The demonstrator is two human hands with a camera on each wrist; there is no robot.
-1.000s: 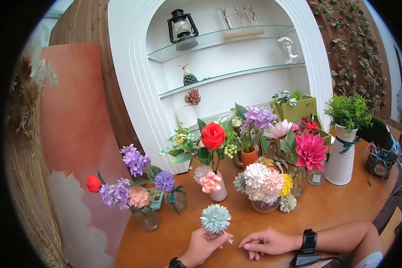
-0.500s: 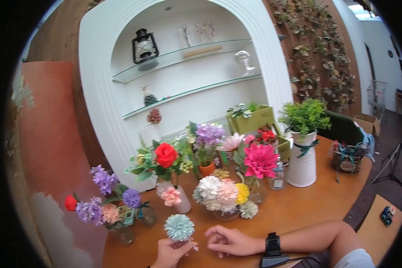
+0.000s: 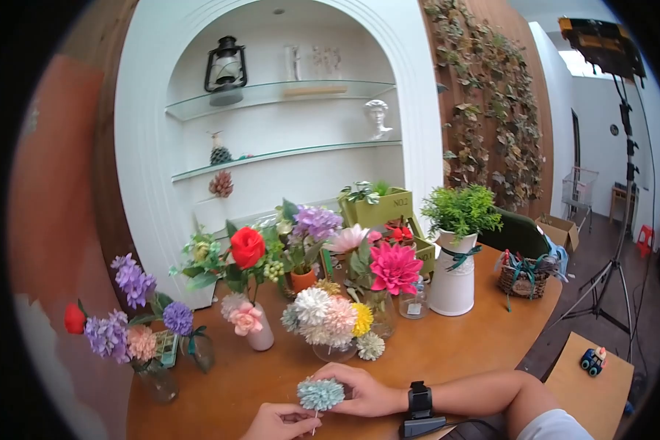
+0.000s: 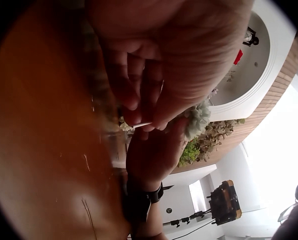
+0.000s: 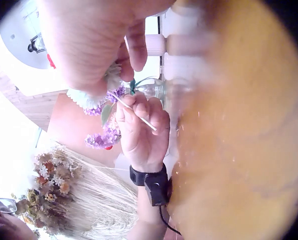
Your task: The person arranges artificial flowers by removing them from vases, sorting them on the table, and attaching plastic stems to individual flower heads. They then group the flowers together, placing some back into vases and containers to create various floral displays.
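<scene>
A pale blue artificial flower (image 3: 320,394) with a round, many-petalled head and a thin white stem (image 5: 145,120) is between my hands, low over the table. The left hand (image 3: 280,423) pinches the stem below the bloom between thumb and fingers. My right hand (image 3: 365,393) holds the flower head from the right, its thumb and fingers on either side of the petals. In the left wrist view, the bloom (image 4: 199,121) shows beyond the left palm, partly covered by the right hand. Just behind the hands stands a round glass vase (image 3: 335,353) of white, pink and yellow flowers.
Across the wooden table (image 3: 227,396) stand a glass jar (image 3: 158,383) of purple flowers, a pink vase (image 3: 260,337) with a red rose, a white pitcher (image 3: 452,286) of greenery and a wicker basket (image 3: 522,282). A shelf niche (image 3: 279,125) rises behind.
The right hand has moved left and taken hold of the flower head, having been apart from it before. The left hand keeps the stem. The head view has turned right.
</scene>
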